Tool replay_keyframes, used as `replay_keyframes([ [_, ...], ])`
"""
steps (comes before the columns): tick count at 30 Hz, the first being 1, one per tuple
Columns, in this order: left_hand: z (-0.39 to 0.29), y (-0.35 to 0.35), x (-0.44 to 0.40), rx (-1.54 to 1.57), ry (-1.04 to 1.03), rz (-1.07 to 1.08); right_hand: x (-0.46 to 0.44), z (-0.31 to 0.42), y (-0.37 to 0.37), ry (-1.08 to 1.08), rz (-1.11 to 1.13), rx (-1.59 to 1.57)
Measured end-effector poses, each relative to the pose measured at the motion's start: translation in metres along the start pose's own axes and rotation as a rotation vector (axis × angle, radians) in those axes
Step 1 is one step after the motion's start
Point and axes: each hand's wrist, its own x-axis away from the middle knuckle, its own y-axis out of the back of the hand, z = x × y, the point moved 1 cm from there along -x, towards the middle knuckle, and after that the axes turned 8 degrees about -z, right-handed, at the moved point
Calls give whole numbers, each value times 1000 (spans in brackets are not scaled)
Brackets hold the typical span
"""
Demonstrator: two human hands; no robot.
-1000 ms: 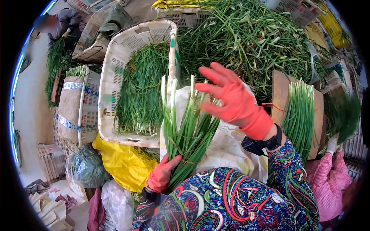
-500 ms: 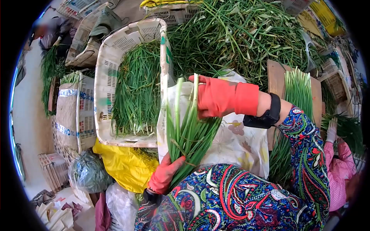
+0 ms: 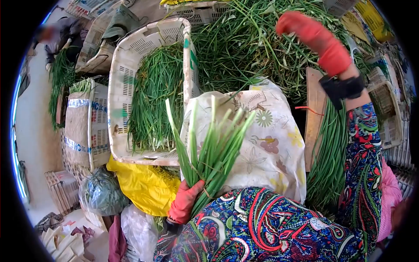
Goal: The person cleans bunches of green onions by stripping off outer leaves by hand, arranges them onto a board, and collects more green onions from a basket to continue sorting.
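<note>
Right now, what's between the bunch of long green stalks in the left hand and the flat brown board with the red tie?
A white, flower-printed sheet covers most of the stretch between bunch and board; head view shows it.

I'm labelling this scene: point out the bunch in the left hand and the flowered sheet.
Green bunch (image 3: pixel 213 162), head view: middle of its stalks.
Flowered sheet (image 3: pixel 267 160), head view: its patterned upper surface.

Blue "NC" (image 3: pixel 95 105) on white crate (image 3: pixel 99 131)

2 red-gloved hands (image 3: pixel 187 201); 1 held bunch (image 3: pixel 212 163); 1 floral cloth (image 3: pixel 275 159); 1 yellow sheet (image 3: pixel 146 187); perhaps 2 other people (image 3: pixel 389 196).
</note>
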Motion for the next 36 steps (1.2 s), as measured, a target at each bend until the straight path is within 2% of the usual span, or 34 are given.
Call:
replay_keyframes([
  [1, 0, 2, -1, -51, 11, -68, 2, 3, 11, -32, -78, -402],
  [2, -2, 1, -3, -23, 13, -48, 3, 6, 18, -63, -158, -796],
  [3, -4, -2, -5, -47, -18, -39, 3, -3, 0, -316, -393, -573],
  [5, -13, -8, -5, -128, -62, -57, 6, 4, -22, -613, -119, 429],
  [7, -9, -6, -11, -241, -140, -42, 1, 7, -38, -520, -191, 505],
  [8, -8, -9, -10, -209, -105, -40, -5, 12, -50, -469, -210, 534],
  [9, -9, -11, -7, -188, -57, -42, -7, 18, -68, -508, -194, 38],
  [10, -10, -12, -5, -175, -9, -33, -9, 54, -80, -462, -165, -23],
  [11, -11, -12, -5, -200, -10, -30, -14, 68, -84, -156, 21, 69],
  [12, -12, -15, -6, -193, -24, -11, -16, 65, -99, 23, 154, 238],
  [13, -11, -17, -6, -184, -37, 6, -16, 82, -106, 196, 334, 253],
  [14, -11, -18, -6, -173, -50, 18, -12, 84, -122, 239, 355, 252],
  [16, -9, -17, -6, -177, -37, 35, -5, 88, -149, 234, 430, 303],
  [18, -9, -15, -6, -192, -12, 37, -3, 92, -161, 158, 644, 300],
  [19, -8, -15, -6, -202, -16, 29, -4, 90, -165, 225, 670, 272],
  [22, -8, -16, -7, -213, -4, 10, -3, 83, -169, 312, 577, 181],
  [28, -6, -14, -9, -143, 9, 35, -9, 77, -153, 285, 538, 208],
  [30, -7, -13, -7, -124, 0, 32, -19, 66, -138, 323, 416, 325],
  [31, -6, -9, -7, -85, -13, 22, -29, 59, -124, 227, 467, 300],
  [32, -2, -4, -8, -46, -27, 12, -37, 60, -100, 162, 392, 500],
  [33, 0, -1, -7, -7, -38, 1, -33, 65, -77, -172, 174, 229],
  [34, 0, 0, -8, 13, -41, -22, -43, 52, -54, -129, 198, 10],
  [35, -2, 0, -7, 35, -44, -46, -42, 36, -23, -126, 127, -198],
  [36, -3, 0, -8, 57, -49, -66, -39, 19, -4, -32, 68, -520],
])
